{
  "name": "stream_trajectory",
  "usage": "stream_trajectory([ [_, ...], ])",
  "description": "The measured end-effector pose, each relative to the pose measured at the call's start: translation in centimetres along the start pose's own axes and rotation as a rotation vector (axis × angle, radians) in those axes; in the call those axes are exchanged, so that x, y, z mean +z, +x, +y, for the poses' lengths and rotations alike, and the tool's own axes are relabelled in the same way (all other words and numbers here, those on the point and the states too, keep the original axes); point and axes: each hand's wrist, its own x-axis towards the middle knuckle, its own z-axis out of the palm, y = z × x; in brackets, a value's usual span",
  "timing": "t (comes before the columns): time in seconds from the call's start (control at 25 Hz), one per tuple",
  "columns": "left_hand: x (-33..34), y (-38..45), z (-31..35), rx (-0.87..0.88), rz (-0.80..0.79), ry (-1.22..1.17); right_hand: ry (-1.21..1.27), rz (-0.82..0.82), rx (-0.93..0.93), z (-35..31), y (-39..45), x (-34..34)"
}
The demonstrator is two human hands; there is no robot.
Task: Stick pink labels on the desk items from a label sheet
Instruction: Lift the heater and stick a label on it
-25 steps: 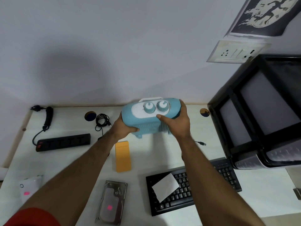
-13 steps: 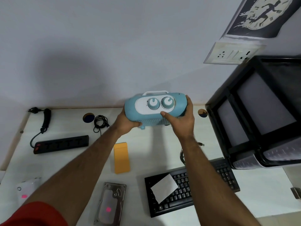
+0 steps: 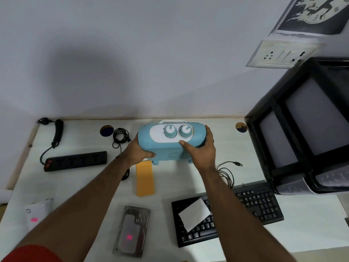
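Gripping a blue heater (image 3: pixel 171 141) between both hands at the desk's (image 3: pixel 188 178) rear centre, left hand (image 3: pixel 138 153) curled round its left end, right hand (image 3: pixel 200 151) clasping its right end, thumb on the front.

Lying on the white desk (image 3: pixel 311 220): power strip (image 3: pixel 75 161), keyboard (image 3: pixel 245 208), hard drive (image 3: pixel 132 231) (pink label (image 3: pixel 129 237) on top), orange envelope (image 3: pixel 144 178).

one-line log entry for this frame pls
phase: handling blue heater | left hand: grips its left end | right hand: grips its right end | pink labels seen: hard drive, white device
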Motion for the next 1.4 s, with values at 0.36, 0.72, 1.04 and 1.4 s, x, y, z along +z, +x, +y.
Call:
stream_trajectory([
  [0.36,0.1,0.2,1.2,-0.011,0.009,0.068,0.033,0.041,0.09,1.2,0.0,0.0],
  [0.72,1.3,0.8,2.9,-0.076,0.082,0.084,0.101,0.032,0.156,1.5,2.3,-0.1],
  [1.04,9.7,-6.1,2.8,-0.37,0.226,0.28,-0.068,0.152,0.491,4.2,-4.0,-2.3],
  [1.4,22.0,-12.4,-1.0,-0.027,-0.149,1.002,-0.151,-0.054,0.607,10.3,-11.2,-10.9],
])
